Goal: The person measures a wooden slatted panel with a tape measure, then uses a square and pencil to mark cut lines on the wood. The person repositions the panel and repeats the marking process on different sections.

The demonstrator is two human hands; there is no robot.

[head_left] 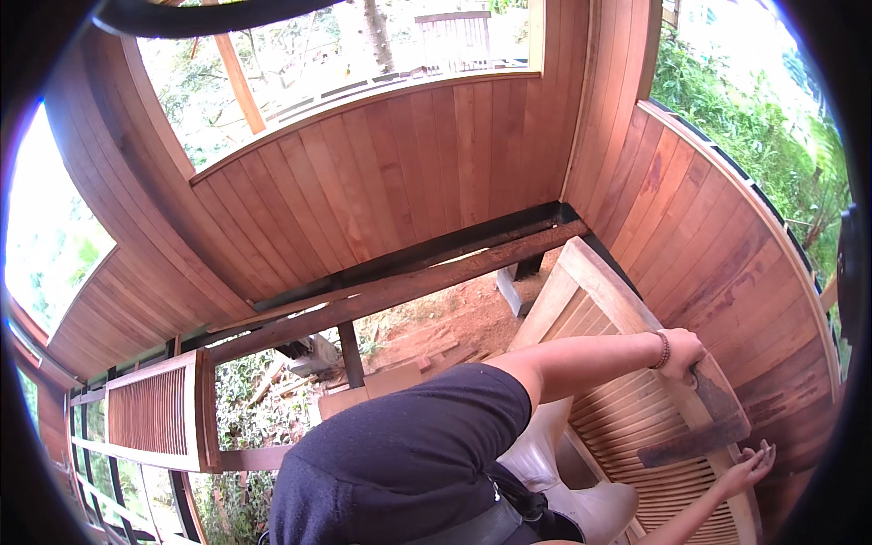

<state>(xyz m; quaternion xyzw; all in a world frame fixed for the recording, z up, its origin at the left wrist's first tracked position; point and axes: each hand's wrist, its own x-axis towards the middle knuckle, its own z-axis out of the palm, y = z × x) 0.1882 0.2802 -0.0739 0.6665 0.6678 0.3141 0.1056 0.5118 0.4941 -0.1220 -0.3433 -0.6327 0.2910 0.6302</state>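
Note:
My left hand, with a beaded bracelet at the wrist, is closed around the upper end of a flat brown L-shaped tool. Its exact kind I cannot make out. The tool's darker lower arm points left across a pale wooden louvered panel. That panel slants along the right side, its slats inside a thick frame. Below the tool, my right hand is open near the panel's edge, fingers apart and holding nothing. My legs are against the panel's left side, partly hidden by my left arm.
Reddish plank walls rise ahead and to the right, with openings above. A dark beam crosses an open floor gap showing reddish soil and boards below. Another louvered panel stands at the left. A concrete footing supports a post.

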